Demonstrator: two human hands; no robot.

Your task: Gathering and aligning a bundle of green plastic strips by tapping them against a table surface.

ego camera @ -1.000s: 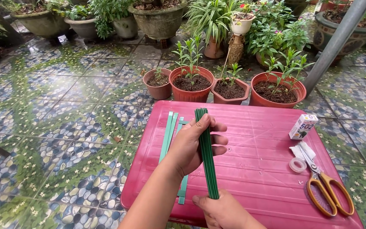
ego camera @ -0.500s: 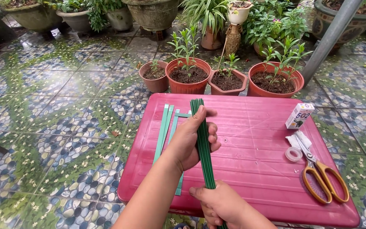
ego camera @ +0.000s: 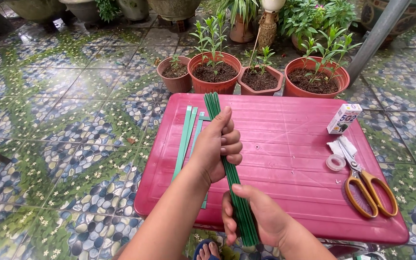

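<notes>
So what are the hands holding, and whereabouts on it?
Both hold one bundle of thin green sticks: the left hand wraps its middle, the right hand grips near its lower end.

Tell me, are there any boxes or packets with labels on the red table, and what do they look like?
Small carton: stands upright near the far right corner of the red table, beyond the roll of clear tape and the orange-handled scissors; a little rectangular box, mostly white with blue and red print and a dark picture low on its front.
No other packages, signs or screens show.
</notes>
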